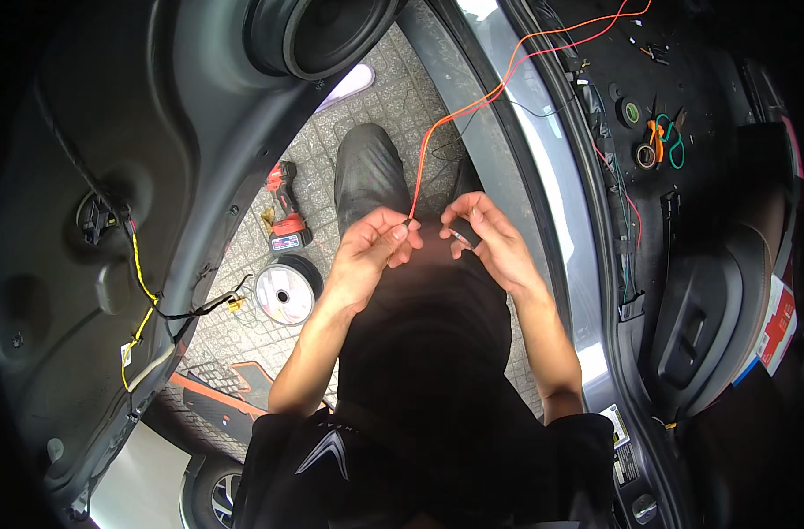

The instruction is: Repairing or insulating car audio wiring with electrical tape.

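Note:
Red and orange wires (419, 167) run from the upper right down to my left hand (375, 242), whose finger and thumb pinch their dark-tipped end. My right hand (488, 242) is just right of it, fingers curled around a small dark and silvery object (459, 238) that I cannot make out clearly. The hands are apart, over my dark-clothed lap (424, 344).
A red cordless power tool (283, 194) and a wire spool (281, 291) lie on the paving (243, 335). Left, a door panel (93, 291) has yellow and black wiring. Right of the door sill (556, 264) are tape rolls (629, 112) and orange-handled tools (656, 132).

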Demonstrator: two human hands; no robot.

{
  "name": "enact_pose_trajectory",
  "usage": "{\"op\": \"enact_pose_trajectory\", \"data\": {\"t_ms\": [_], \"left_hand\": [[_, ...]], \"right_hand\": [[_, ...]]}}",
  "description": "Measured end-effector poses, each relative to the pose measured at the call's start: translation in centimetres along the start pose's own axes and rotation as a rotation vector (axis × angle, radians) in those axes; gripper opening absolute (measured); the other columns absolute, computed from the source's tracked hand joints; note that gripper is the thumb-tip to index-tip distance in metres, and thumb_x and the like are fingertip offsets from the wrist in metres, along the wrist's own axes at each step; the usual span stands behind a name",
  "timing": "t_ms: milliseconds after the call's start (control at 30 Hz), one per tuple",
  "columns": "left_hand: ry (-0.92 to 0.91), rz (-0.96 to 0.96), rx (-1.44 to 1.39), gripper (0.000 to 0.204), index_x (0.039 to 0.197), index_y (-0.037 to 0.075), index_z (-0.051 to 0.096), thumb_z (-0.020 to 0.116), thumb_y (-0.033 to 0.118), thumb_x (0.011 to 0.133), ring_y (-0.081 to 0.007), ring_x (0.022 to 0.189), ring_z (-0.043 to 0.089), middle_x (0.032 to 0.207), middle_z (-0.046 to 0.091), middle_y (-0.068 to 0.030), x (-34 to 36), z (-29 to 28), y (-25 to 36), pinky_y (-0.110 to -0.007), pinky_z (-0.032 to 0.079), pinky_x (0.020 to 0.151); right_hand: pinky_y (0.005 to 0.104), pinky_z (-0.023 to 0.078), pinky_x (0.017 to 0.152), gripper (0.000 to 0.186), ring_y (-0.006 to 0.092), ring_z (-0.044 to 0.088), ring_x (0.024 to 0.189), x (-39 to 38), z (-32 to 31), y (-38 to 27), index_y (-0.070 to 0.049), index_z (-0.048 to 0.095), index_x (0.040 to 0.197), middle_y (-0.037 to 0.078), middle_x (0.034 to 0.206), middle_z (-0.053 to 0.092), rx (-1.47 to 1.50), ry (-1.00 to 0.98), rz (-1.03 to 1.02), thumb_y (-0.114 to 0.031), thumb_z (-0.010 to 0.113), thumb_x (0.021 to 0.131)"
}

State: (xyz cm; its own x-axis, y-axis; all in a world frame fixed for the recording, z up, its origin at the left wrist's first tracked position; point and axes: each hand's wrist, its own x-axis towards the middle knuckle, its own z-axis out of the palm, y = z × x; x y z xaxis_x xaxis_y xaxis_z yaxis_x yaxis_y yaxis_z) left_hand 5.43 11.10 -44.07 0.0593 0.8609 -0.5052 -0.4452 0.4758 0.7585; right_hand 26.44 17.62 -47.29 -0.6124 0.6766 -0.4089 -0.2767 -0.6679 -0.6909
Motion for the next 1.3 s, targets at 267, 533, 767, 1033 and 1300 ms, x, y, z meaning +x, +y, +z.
{"op": "enact_pose_trajectory", "data": {"t_ms": [267, 533, 767, 1033, 1300], "left_hand": [[0.027, -0.002, -0.081, 0.031, 0.121, -0.003, 0.060, 0.045, 0.018, 0.104, -0.0072, 0.066, 0.043, 0.085, 0.062, -0.0066, 0.1, 0.0, 0.2, -0.021, 0.035, 0.061], [-0.076, 0.035, -0.305, 0.038, 0.134, 0.002, 0.043, 0.033, 0.020, 0.102, -0.0146, 0.080, 0.054, 0.106, 0.066, -0.0220, -0.5, 0.1, 1.7, -0.028, 0.041, 0.074], [-0.131, 0.250, 0.101, 0.035, 0.122, 0.005, 0.058, 0.061, -0.006, 0.088, -0.0083, 0.081, 0.049, 0.103, 0.058, -0.0029, -0.6, 0.5, 1.5, -0.023, 0.041, 0.072], [-0.052, 0.341, 0.218, 0.032, 0.113, 0.006, 0.069, 0.073, -0.001, 0.083, -0.0070, 0.076, 0.055, 0.090, 0.060, -0.0010, 0.2, 1.6, 1.1, -0.021, 0.042, 0.061], [0.003, 0.465, 0.457, 0.030, 0.110, 0.005, 0.070, 0.074, -0.001, 0.081, -0.0089, 0.069, 0.057, 0.090, 0.064, -0.0041, 0.2, 2.2, 1.5, -0.022, 0.043, 0.057]], "right_hand": [[0.0473, 0.046, 0.104, 0.041, 0.0329, 0.053, 0.125, -3.4, 2.5, 0.2, 0.000, 0.047, 0.134, 0.017, 0.139, 0.046, 0.073, -0.002, -0.093, -0.009, 0.059, 0.096], [0.0328, 0.049, 0.092, 0.049, 0.0198, 0.060, 0.100, -2.2, 2.8, 0.3, 0.003, 0.054, 0.133, 0.009, 0.109, 0.055, -0.279, 0.093, -0.258, -0.028, 0.063, 0.096], [0.0272, 0.045, 0.076, 0.045, 0.0093, 0.048, 0.062, -1.6, 3.6, 0.2, 0.002, 0.055, 0.120, 0.004, 0.075, 0.056, -0.042, 0.080, -0.204, -0.034, 0.066, 0.094], [0.0240, 0.047, 0.061, 0.040, 0.0167, 0.060, 0.075, -2.1, 3.9, -0.4, 0.004, 0.056, 0.119, 0.015, 0.113, 0.058, -0.108, 0.028, -0.347, -0.016, 0.073, 0.089], [0.0301, 0.054, 0.076, 0.031, 0.0220, 0.064, 0.094, -2.8, 3.1, -0.3, 0.005, 0.057, 0.119, 0.018, 0.121, 0.055, -0.065, -0.004, -0.409, 0.006, 0.065, 0.089]]}}
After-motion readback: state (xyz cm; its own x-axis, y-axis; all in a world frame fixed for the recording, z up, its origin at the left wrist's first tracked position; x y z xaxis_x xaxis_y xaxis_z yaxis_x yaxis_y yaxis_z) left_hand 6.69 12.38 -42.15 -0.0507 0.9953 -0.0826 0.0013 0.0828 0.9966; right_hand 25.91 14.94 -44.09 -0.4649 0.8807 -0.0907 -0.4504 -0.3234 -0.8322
